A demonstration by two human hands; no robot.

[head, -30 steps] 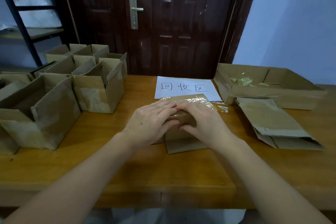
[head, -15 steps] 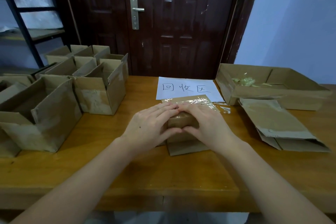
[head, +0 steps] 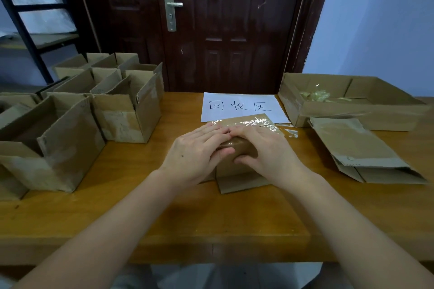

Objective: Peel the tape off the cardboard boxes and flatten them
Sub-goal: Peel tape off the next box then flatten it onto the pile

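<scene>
At table centre, the left hand (head: 196, 155) and right hand (head: 265, 150) lie spread, fingers flat on the taped box (head: 237, 148). Open boxes (head: 70, 129) crowd nine o'clock; a paper sign (head: 239, 105) lies at twelve; a tray box (head: 352, 103) and flattened cardboard (head: 359, 148) sit around two to three.

white paper sheet (head: 242, 107) on table, handwritten "回收区" in black, no other legible txt, prob.
</scene>
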